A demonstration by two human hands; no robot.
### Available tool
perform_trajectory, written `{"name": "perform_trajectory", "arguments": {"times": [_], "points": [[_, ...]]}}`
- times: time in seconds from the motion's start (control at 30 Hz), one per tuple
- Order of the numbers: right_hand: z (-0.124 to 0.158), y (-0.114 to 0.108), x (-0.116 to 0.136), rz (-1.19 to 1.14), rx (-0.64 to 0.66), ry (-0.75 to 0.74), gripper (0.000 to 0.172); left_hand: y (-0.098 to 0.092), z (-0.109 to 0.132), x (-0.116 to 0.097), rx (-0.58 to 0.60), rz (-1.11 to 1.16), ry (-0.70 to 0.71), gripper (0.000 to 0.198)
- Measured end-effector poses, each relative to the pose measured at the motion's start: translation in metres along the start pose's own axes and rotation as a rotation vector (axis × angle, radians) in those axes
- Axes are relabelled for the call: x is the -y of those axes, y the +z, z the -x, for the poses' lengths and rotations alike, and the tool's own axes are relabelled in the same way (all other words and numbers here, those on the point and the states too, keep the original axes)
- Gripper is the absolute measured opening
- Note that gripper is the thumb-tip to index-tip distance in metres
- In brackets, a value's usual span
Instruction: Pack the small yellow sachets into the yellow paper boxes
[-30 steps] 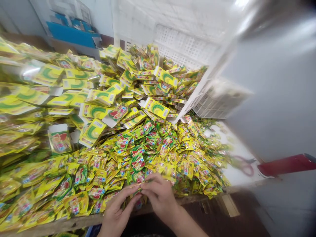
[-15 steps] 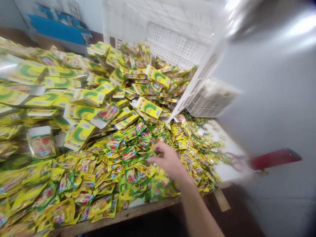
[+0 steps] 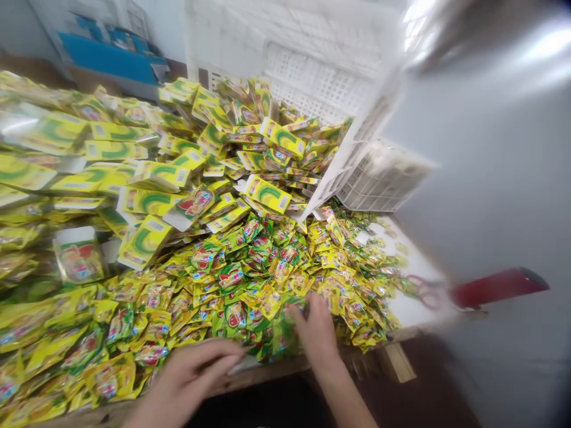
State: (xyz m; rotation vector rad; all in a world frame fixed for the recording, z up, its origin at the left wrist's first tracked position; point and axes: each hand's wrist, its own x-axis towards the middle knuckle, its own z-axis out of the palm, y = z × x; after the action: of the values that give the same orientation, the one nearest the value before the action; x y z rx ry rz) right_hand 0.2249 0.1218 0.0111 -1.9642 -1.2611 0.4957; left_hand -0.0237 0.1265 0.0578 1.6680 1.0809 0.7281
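My right hand (image 3: 314, 330) is low over the front of a heap of small fruit-printed packets, its thumb and fingers bent around a blurred green packet (image 3: 286, 330). To its left, at the table's front edge, my left hand (image 3: 198, 371) reaches in with fingers stretched out and the thumb just beneath them; I see nothing in it. Yellow packets (image 3: 154, 321) with fruit pictures lie beneath and beyond it. Between and behind the hands are green packets with watermelon pictures (image 3: 235, 315).
Yellow cardboard boxes (image 3: 145, 241) are piled behind the packets, spilling from a tipped white plastic crate (image 3: 321, 77). A second white crate (image 3: 370, 184) stands at the back right. Red-handled scissors (image 3: 426, 291) and a red object (image 3: 495, 289) lie at the table's right edge.
My right hand has moved down from the middle of the packets toward the front edge. My left hand has come into view from below.
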Motion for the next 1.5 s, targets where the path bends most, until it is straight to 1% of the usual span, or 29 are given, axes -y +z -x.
{"name": "perform_trajectory", "arguments": {"times": [0.03,0.07,0.1,0.17,0.2,0.3,0.37,0.43,0.53,0.6,0.67,0.7,0.73,0.77,0.8,0.83,0.87,0.9,0.97,1.0,1.03,1.1,1.13,1.2,1.27,1.33,1.4,1.43,1.5], "points": [[0.002,-0.001,0.000,0.092,-0.039,-0.049,0.019,0.017,-0.018,-0.002,0.111,-0.016,0.054,0.014],[0.003,-0.001,0.001,0.158,-0.061,-0.075,0.019,0.033,-0.036,-0.003,0.179,-0.028,0.106,0.018],[0.003,-0.002,0.001,0.179,-0.059,-0.072,0.019,0.049,-0.051,-0.002,0.190,-0.031,0.161,0.024],[0.002,-0.002,0.002,0.101,-0.020,-0.041,0.018,0.071,-0.072,0.004,0.074,-0.031,0.149,0.028],[0.001,-0.003,0.003,0.010,0.010,-0.026,0.018,0.077,-0.076,0.007,0.020,-0.030,0.126,0.028],[-0.001,-0.009,0.005,-0.314,0.110,-0.014,0.019,0.080,-0.074,0.012,-0.086,-0.035,0.051,0.029],[-0.002,-0.018,0.008,-0.466,0.181,-0.034,0.021,0.077,-0.066,0.005,-0.164,0.002,-0.022,0.038],[-0.004,-0.027,0.012,-0.577,0.244,-0.052,0.024,0.077,-0.060,-0.009,-0.199,0.105,-0.070,0.043],[-0.011,-0.035,0.014,-0.588,0.294,-0.103,0.032,0.079,-0.057,-0.030,-0.180,0.255,-0.032,0.024],[-0.014,-0.032,0.014,-0.510,0.346,-0.145,0.035,0.075,-0.056,-0.037,-0.153,0.218,0.036,0.018],[-0.013,-0.024,0.015,-0.485,0.420,-0.115,0.036,0.057,-0.055,-0.036,-0.110,0.038,0.142,0.018],[-0.011,-0.019,0.016,-0.512,0.444,-0.072,0.038,0.043,-0.056,-0.032,-0.138,-0.099,0.181,0.018],[-0.009,-0.014,0.018,-0.551,0.454,-0.024,0.041,0.024,-0.057,-0.027,-0.216,-0.245,0.189,0.018],[-0.006,-0.008,0.020,-0.596,0.449,0.019,0.044,0.002,-0.060,-0.021,-0.332,-0.380,0.171,0.021],[-0.003,-0.002,0.023,-0.644,0.440,0.054,0.046,-0.024,-0.064,-0.013,-0.528,-0.516,0.089,0.022],[-0.001,0.004,0.026,-0.689,0.434,0.082,0.048,-0.051,-0.070,-0.004,-0.678,-0.572,0.001,0.026],[0.001,0.009,0.028,-0.731,0.428,0.106,0.050,-0.078,-0.077,0.005,-0.765,-0.607,-0.058,0.029],[0.002,0.014,0.030,-0.770,0.423,0.131,0.052,-0.104,-0.083,0.014,-0.821,-0.641,-0.114,0.031],[0.005,0.024,0.030,-0.836,0.421,0.176,0.054,-0.147,-0.093,0.028,-0.886,-0.696,-0.219,0.043],[0.006,0.027,0.029,-0.859,0.420,0.202,0.055,-0.162,-0.094,0.034,-0.897,-0.716,-0.255,0.049],[0.007,0.030,0.028,-0.876,0.415,0.231,0.056,-0.173,-0.092,0.038,-0.895,-0.731,-0.280,0.053],[0.008,0.030,0.025,-0.892,0.395,0.287,0.057,-0.182,-0.078,0.042,-0.855,-0.742,-0.298,0.058],[0.008,0.028,0.025,-0.893,0.381,0.308,0.056,-0.181,-0.067,0.042,-0.807,-0.736,-0.294,0.060],[0.008,0.020,0.032,-0.893,0.377,0.293,0.051,-0.168,-0.039,0.041,-0.659,-0.700,-0.225,0.063],[0.005,0.010,0.048,-0.895,0.434,0.193,0.042,-0.144,-0.013,0.038,-0.488,-0.637,-0.081,0.057],[0.004,0.003,0.068,-0.904,0.549,0.054,0.035,-0.113,0.005,0.034,-0.349,-0.553,0.074,0.039],[0.007,0.001,0.087,-0.917,0.696,-0.044,0.033,-0.082,0.014,0.034,-0.316,-0.467,0.168,0.023],[0.011,0.001,0.093,-0.919,0.764,-0.078,0.030,-0.069,0.014,0.036,-0.341,-0.433,0.183,0.022],[0.021,0.004,0.098,-0.866,0.831,-0.149,0.021,-0.047,0.013,0.040,-0.460,-0.391,0.128,0.031]]}}
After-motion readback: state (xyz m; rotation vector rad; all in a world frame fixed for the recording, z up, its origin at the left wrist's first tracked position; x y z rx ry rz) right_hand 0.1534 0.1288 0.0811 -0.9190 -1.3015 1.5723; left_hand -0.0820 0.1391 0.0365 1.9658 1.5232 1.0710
